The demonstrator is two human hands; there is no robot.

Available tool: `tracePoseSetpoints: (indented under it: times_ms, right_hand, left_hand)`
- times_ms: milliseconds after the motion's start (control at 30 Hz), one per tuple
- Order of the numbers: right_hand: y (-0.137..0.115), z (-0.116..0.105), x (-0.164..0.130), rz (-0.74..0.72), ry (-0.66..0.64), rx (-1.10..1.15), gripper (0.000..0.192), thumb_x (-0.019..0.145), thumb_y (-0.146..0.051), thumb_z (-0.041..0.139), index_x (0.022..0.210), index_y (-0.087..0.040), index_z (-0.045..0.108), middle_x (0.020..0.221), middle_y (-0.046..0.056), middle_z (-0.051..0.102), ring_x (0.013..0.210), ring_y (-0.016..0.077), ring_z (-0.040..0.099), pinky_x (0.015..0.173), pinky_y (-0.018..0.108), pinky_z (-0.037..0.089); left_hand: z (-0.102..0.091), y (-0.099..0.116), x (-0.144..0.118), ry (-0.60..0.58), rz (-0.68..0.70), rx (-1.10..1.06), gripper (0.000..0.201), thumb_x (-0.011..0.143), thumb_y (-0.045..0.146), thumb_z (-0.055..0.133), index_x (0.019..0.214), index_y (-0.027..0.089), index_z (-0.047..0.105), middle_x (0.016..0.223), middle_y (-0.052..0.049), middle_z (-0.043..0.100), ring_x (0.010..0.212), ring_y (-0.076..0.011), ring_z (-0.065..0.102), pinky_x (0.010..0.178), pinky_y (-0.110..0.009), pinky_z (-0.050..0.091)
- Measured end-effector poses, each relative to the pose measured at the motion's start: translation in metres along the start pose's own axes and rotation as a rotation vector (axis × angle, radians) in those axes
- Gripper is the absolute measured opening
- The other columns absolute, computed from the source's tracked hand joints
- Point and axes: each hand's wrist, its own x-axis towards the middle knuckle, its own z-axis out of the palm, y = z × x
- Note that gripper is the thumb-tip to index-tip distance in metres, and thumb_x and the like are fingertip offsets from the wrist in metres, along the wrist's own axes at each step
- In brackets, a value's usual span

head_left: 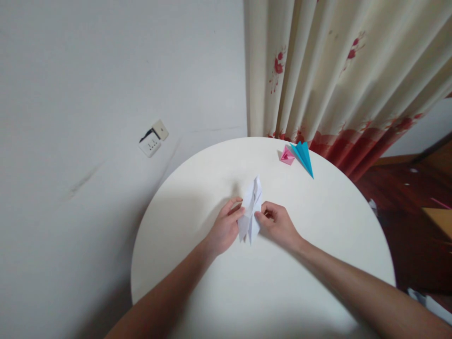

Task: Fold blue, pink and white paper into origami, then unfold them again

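Note:
A folded white paper piece (251, 207) is held upright over the middle of a round white table (318, 245). My left hand (226, 228) pinches its left side with thumb and fingers. My right hand (277, 223) pinches its right edge. The paper is narrow and pointed, with several creases, and its lower tip hangs between the two hands.
A small pink folded paper figure (286, 156) and a blue folded paper dart (303, 157) lie at the table's far edge. A cream curtain with red flowers (335, 70) hangs behind. A wall socket (153, 138) sits on the white wall at left. Dark floor lies to the right.

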Motion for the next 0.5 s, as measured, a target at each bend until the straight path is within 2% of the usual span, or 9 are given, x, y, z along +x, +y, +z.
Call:
tracePoseSetpoints:
  times_ms: [67,200,300,400,500]
  right_hand:
    - [0.000,-0.001,0.000,-0.007,-0.022,-0.001,0.030,0.087,-0.037,0.061,0.067,-0.020,0.048,0.064,-0.004,0.047,0.060,0.0120,0.044,0.056,0.025,0.035]
    - [0.001,-0.005,0.001,-0.031,-0.102,0.008,0.032,0.089,-0.040,0.060,0.068,-0.020,0.047,0.066,-0.004,0.045,0.063,0.0128,0.043,0.060,0.026,0.035]
    - [0.002,-0.009,0.002,-0.042,-0.173,0.025,0.033,0.090,-0.044,0.059,0.070,-0.020,0.049,0.068,-0.003,0.047,0.064,0.0133,0.043,0.062,0.027,0.036]
    - [0.003,-0.012,0.004,-0.030,-0.204,0.050,0.034,0.091,-0.046,0.059,0.071,-0.020,0.049,0.068,-0.003,0.046,0.064,0.0132,0.042,0.061,0.027,0.035]
    - [0.005,-0.013,0.004,-0.015,-0.199,0.057,0.033,0.090,-0.044,0.060,0.070,-0.020,0.047,0.066,-0.004,0.044,0.062,0.0125,0.041,0.059,0.026,0.033]
  left_hand:
    - [-0.005,0.002,0.001,-0.032,-0.046,-0.015,0.040,0.074,0.021,0.083,0.106,0.023,0.061,0.092,0.001,0.068,0.075,-0.0129,0.064,0.069,-0.023,0.050]
    - [-0.013,0.001,0.005,-0.073,-0.117,-0.050,0.023,0.079,0.031,0.080,0.092,0.017,0.067,0.083,-0.001,0.068,0.071,-0.0131,0.063,0.068,-0.023,0.050]
    - [-0.012,0.001,0.005,-0.094,-0.132,-0.031,0.027,0.078,0.036,0.081,0.086,0.013,0.070,0.083,-0.005,0.069,0.076,-0.0149,0.063,0.073,-0.024,0.050]
    - [-0.010,0.002,0.005,-0.016,-0.025,0.018,0.024,0.072,0.031,0.084,0.082,0.014,0.071,0.080,-0.003,0.068,0.075,-0.0145,0.062,0.074,-0.025,0.049]
    - [-0.009,0.000,0.006,0.115,0.209,0.211,0.016,0.069,0.022,0.082,0.074,0.017,0.068,0.074,0.001,0.062,0.070,-0.0123,0.058,0.069,-0.023,0.046]
